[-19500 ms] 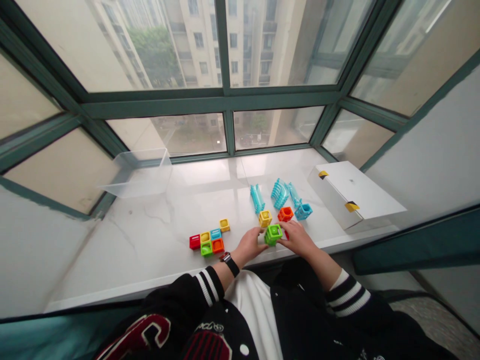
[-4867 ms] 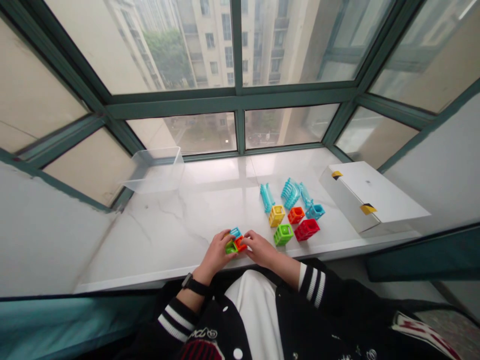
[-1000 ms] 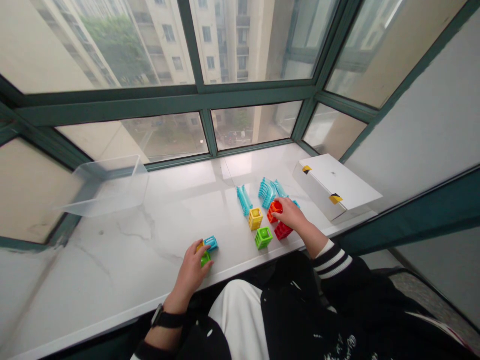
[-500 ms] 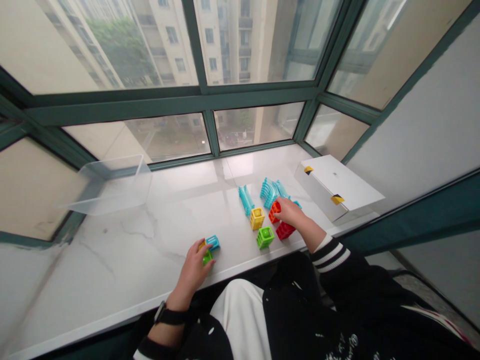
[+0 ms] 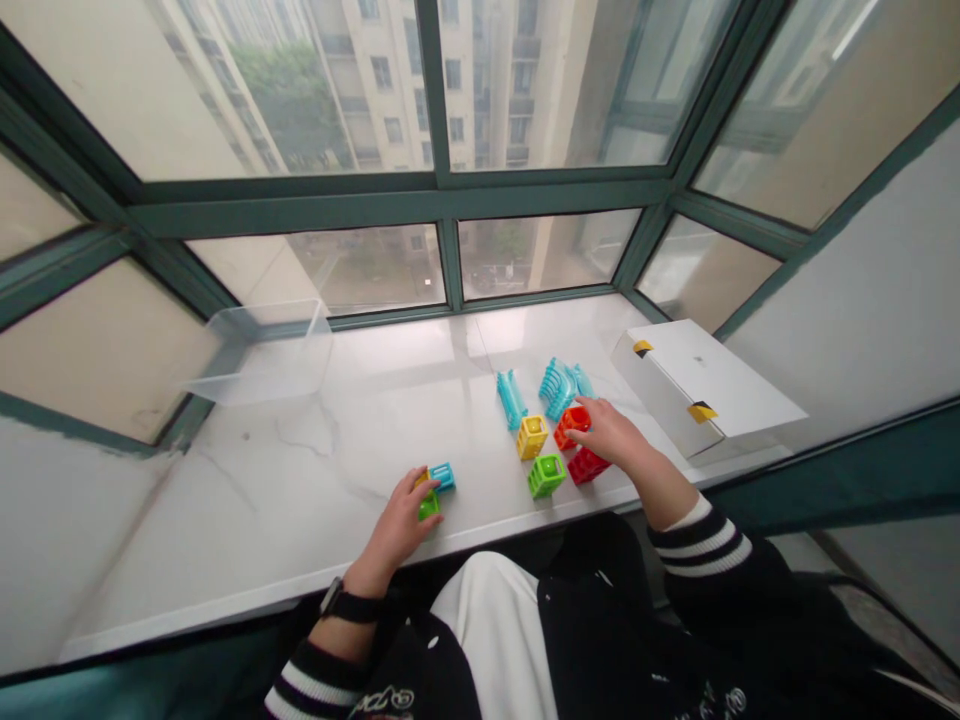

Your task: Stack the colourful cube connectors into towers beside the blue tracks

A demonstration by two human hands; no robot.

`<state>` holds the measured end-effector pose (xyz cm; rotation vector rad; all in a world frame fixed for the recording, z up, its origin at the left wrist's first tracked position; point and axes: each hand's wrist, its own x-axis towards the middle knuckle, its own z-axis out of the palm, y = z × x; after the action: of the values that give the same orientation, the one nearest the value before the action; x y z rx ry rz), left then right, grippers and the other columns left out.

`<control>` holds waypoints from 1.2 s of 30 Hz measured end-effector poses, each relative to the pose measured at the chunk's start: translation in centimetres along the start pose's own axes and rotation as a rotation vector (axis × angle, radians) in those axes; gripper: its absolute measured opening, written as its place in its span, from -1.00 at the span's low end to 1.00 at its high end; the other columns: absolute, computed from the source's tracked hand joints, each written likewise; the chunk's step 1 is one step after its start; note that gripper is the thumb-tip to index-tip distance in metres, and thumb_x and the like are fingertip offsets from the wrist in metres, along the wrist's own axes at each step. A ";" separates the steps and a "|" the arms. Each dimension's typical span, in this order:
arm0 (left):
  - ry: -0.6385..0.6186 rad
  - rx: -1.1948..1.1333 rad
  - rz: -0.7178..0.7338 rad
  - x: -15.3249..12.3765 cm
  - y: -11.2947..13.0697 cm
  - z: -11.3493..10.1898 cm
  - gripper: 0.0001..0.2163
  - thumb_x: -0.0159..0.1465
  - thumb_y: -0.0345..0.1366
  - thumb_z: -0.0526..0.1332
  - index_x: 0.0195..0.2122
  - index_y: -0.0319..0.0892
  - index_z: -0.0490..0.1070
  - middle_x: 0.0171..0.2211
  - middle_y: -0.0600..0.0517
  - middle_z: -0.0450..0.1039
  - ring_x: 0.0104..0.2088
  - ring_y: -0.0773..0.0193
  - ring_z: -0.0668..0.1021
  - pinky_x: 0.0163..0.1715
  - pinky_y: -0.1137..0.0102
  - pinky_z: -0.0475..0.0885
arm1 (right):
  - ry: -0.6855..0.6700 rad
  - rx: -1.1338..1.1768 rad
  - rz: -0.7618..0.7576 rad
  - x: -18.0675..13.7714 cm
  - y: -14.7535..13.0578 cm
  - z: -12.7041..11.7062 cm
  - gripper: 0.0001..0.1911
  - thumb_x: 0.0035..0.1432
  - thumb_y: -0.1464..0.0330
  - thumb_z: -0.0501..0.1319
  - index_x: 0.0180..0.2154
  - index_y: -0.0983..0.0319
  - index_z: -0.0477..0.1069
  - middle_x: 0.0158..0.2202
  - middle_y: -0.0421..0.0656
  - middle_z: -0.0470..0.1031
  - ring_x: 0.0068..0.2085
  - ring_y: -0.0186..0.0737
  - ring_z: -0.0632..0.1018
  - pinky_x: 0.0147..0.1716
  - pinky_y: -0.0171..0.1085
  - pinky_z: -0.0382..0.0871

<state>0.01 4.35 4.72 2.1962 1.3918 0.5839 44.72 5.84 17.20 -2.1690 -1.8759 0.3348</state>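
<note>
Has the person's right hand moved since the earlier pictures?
Yes: it has shifted rightward, nearer the white box, and the right hand now rests on the orange plastic block.

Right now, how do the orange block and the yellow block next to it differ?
The orange block has the fingers of the right hand on it, while the yellow block has no hand on it. The orange block sits closer to the white box than the yellow block does. Both are small hollow cube blocks with open faces, about the same size.
</note>
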 end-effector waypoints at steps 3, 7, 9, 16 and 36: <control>0.008 0.010 -0.030 -0.3 -0.2 -0.4 -0.40 0.11 -0.37 0.42 0.22 -0.05 0.45 0.42 -0.16 0.25 0.42 -0.16 0.33 0.41 -0.12 0.26 | 0.136 0.090 -0.100 -1.5 -1.7 -1.7 -0.47 0.28 0.23 0.31 0.24 0.18 0.39 0.19 0.10 0.48 0.20 0.14 0.51 0.22 0.04 0.38; -0.011 -0.002 -0.068 -0.3 0.0 -0.8 -0.29 0.11 -0.35 0.42 0.32 -0.09 0.33 0.39 -0.20 0.29 0.38 -0.14 0.39 0.41 -0.10 0.28 | 0.208 0.320 -0.398 -4.2 -6.6 -3.0 -0.61 0.39 0.26 0.19 0.20 0.11 0.44 0.14 0.00 0.53 0.21 0.08 0.51 0.28 0.07 0.37; -0.014 -0.015 -0.053 -0.3 0.4 -0.7 -0.27 0.10 -0.36 0.41 0.34 -0.09 0.31 0.37 -0.20 0.32 0.37 -0.12 0.41 0.41 -0.08 0.28 | 0.146 0.417 -0.512 -5.7 -9.4 -2.4 -0.63 0.40 0.27 0.19 0.19 0.07 0.45 0.12 -0.03 0.54 0.19 0.05 0.53 0.27 0.07 0.40; -0.040 -0.083 0.032 -0.5 2.5 -0.3 -0.25 0.06 -0.38 0.44 0.32 -0.05 0.31 0.33 -0.17 0.38 0.34 -0.10 0.44 0.37 -0.11 0.33 | -0.204 0.482 -0.615 -7.0 -15.3 7.8 -0.35 0.19 0.46 0.36 0.29 0.10 0.37 0.21 0.01 0.46 0.22 0.02 0.52 0.28 0.04 0.40; 0.009 -0.065 -0.013 -0.1 3.2 0.5 -0.35 0.04 -0.40 0.45 0.21 -0.13 0.43 0.27 -0.20 0.41 0.28 -0.12 0.48 0.35 -0.07 0.38 | -0.286 0.195 -0.338 -5.9 -13.9 13.9 -0.62 0.19 0.35 0.42 0.02 0.17 0.43 0.02 -0.02 0.55 0.01 -0.02 0.59 0.01 -0.16 0.44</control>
<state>2.58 2.97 6.22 2.1348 1.3714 0.6260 26.29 2.48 8.81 -1.7122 -2.2087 0.7535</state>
